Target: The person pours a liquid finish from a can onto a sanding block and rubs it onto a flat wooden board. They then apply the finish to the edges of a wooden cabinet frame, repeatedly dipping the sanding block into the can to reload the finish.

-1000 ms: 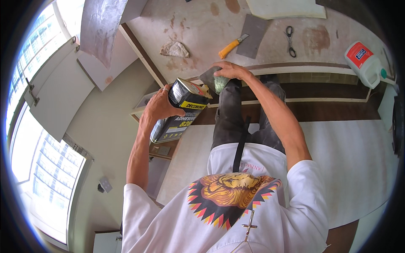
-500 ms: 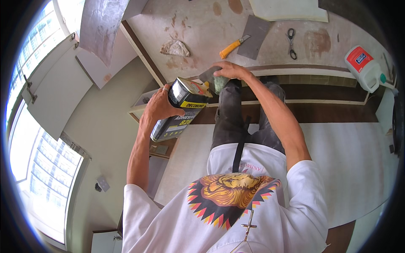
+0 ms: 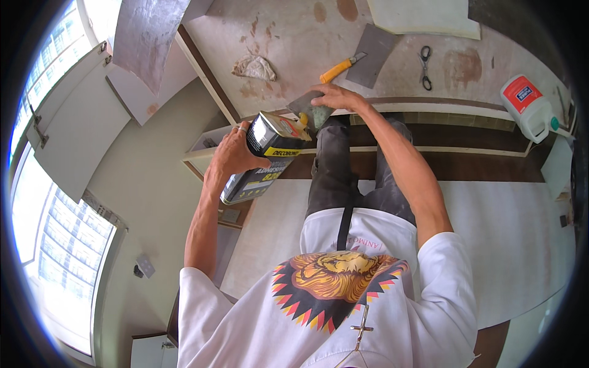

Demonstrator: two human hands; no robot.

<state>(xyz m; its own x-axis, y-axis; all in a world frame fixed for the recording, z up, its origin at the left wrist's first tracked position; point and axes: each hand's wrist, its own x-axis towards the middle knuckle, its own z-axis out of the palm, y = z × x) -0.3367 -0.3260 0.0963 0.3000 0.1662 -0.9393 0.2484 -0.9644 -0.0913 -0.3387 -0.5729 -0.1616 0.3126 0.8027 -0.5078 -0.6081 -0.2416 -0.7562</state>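
My left hand (image 3: 234, 152) is wrapped round the side of a rectangular metal tin (image 3: 279, 162), black with a yellow band. The tin leans over, its top with a yellow spout (image 3: 303, 119) facing away from me. Between the thumb and fingers of my right hand (image 3: 337, 98) is a thin grey flat piece (image 3: 307, 102) with a greenish patch on its lower part. It is held just beyond the spout, over my knee; whether they touch I cannot tell.
Beyond my hands, the stained work surface (image 3: 423, 80) holds a crumpled cloth (image 3: 254, 68), an orange-handled knife (image 3: 336, 71) on a grey sheet (image 3: 373, 55), and scissors (image 3: 425, 67). A white jug (image 3: 529, 107) lies at right. Cabinet doors (image 3: 80, 135) hang open at left.
My right hand has turned the grey piece, so its flat face shows more, beside the spout. The tin and my left hand have barely moved. The view has shifted slightly.
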